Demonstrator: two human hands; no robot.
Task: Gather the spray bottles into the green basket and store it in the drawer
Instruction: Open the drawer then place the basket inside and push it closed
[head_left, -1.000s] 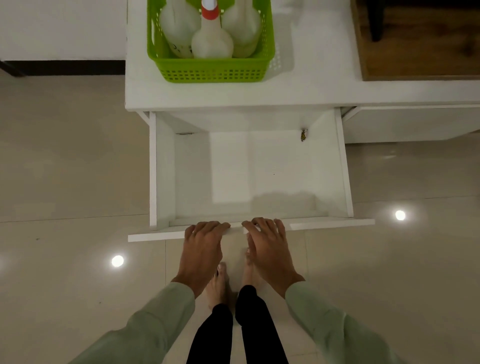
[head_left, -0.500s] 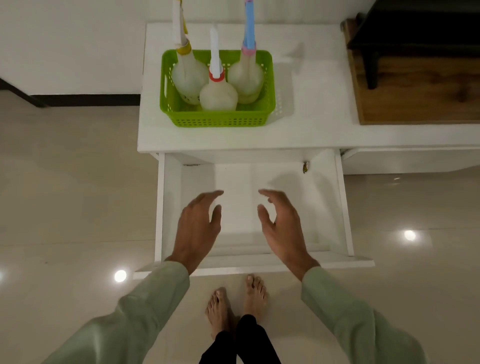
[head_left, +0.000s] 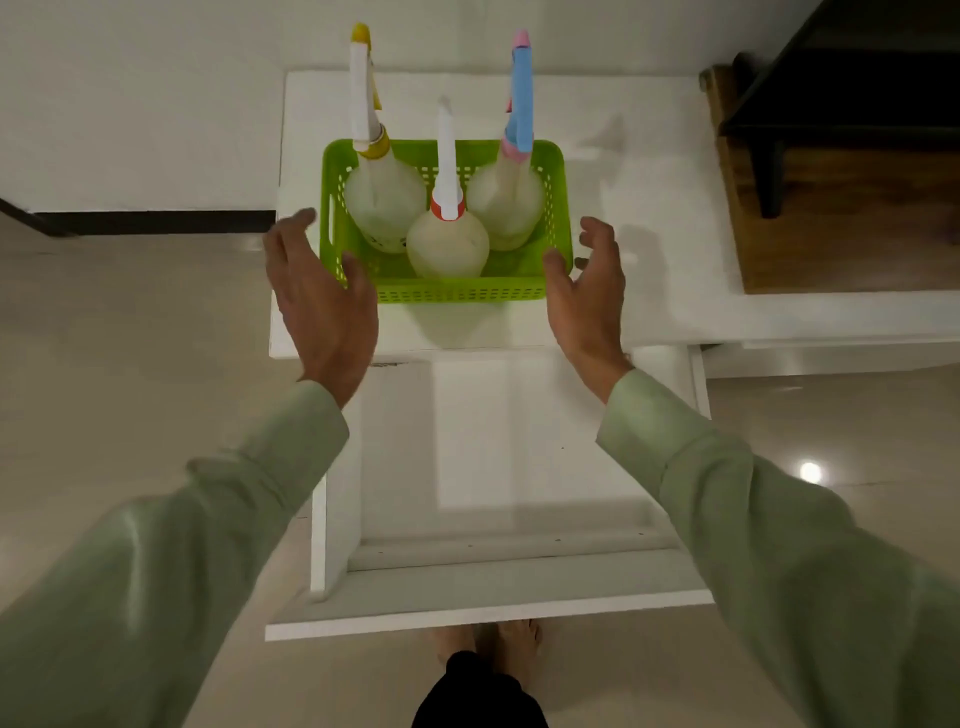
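Observation:
The green basket (head_left: 457, 293) stands on the white cabinet top (head_left: 649, 291). Three pale spray bottles stand upright in it: one with a yellow head (head_left: 384, 202) at the left, one with a red collar (head_left: 448, 244) in front, one with a blue and pink head (head_left: 506, 202) at the right. My left hand (head_left: 322, 301) is open beside the basket's left end, its thumb at the front corner. My right hand (head_left: 587, 296) is open beside the right end, thumb near the rim. Neither hand clearly grips the basket. The white drawer (head_left: 488, 613) below is pulled out and holds nothing.
A dark wooden unit (head_left: 841, 228) with a black frame stands at the right of the cabinet. A second drawer front (head_left: 831, 358) at the right is closed. Glossy tiled floor (head_left: 130, 389) surrounds the cabinet, and my bare feet (head_left: 488, 644) stand just in front of the drawer.
Both hands let go of the drawer front, rose over the open drawer and reached forward to either end of the basket. The view tilted up toward the cabinet top.

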